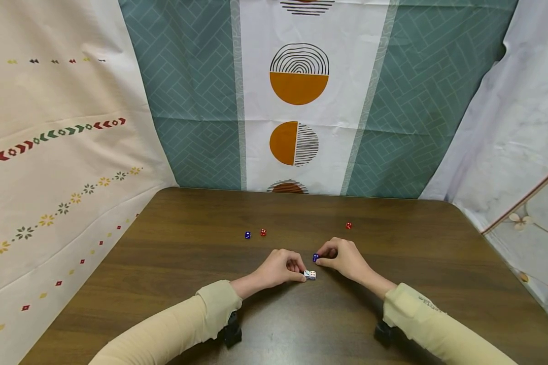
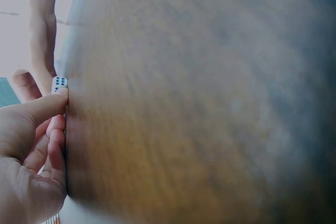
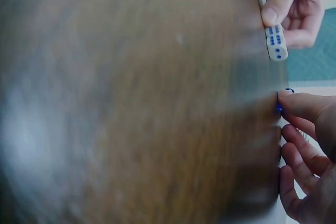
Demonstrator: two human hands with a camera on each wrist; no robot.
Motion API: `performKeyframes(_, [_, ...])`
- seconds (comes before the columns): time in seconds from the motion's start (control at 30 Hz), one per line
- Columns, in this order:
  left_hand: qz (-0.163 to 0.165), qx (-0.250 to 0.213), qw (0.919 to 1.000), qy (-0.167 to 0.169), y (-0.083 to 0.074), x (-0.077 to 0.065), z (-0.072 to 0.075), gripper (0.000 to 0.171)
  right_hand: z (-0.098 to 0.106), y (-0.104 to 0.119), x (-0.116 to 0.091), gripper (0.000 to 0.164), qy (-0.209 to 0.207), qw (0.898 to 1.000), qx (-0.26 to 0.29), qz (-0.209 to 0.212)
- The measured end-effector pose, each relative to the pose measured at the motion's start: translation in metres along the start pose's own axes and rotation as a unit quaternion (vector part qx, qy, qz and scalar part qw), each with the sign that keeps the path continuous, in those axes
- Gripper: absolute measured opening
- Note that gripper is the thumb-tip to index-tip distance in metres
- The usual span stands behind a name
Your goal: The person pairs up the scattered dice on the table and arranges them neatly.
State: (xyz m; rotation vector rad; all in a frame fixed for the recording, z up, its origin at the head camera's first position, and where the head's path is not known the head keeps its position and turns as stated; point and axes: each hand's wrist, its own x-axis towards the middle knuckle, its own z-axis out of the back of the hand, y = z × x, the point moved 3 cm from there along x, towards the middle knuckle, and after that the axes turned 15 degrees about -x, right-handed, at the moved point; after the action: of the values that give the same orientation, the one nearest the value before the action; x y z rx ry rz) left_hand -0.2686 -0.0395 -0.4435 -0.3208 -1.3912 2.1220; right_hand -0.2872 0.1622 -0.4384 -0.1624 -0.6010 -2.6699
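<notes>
Two white dice [image 1: 309,275] sit side by side on the table in the head view. The left hand [image 1: 280,268] pinches the nearer-left one between thumb and finger. In the right wrist view the white dice [image 3: 276,42] form a short row with blue pips, the left thumb on one end. The right hand [image 1: 344,257] holds a blue die [image 1: 316,257] between thumb and forefinger, just behind and right of the white pair. Most of that blue die is covered by the fingers in the right wrist view.
Farther back on the brown wooden table [image 1: 201,213] lie another blue die [image 1: 247,235] and a red die [image 1: 263,232] close together. A second red die [image 1: 349,225] lies behind the right hand. Patterned cloths [image 1: 196,101] hang around the table's back and sides.
</notes>
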Motion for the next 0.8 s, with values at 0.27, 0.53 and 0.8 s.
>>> performKeyframes(0.27, [-0.001,0.007,1.0,-0.003,-0.0012,-0.0001,-0.0002,0.009,-0.0026,0.0084,-0.0012,0.01,-0.002,1.0,-0.001,0.022])
performKeyframes(0.53, [-0.002,0.007,1.0,-0.005,0.0005,0.0006,0.0002,0.009,-0.0034,0.0085,-0.0008,0.01,0.0,1.0,-0.004,0.031])
performKeyframes(0.8, [0.0,0.001,1.0,-0.004,0.0003,0.0,-0.0007,0.009,-0.0035,0.0094,-0.0033,0.012,-0.001,1.0,-0.004,0.02])
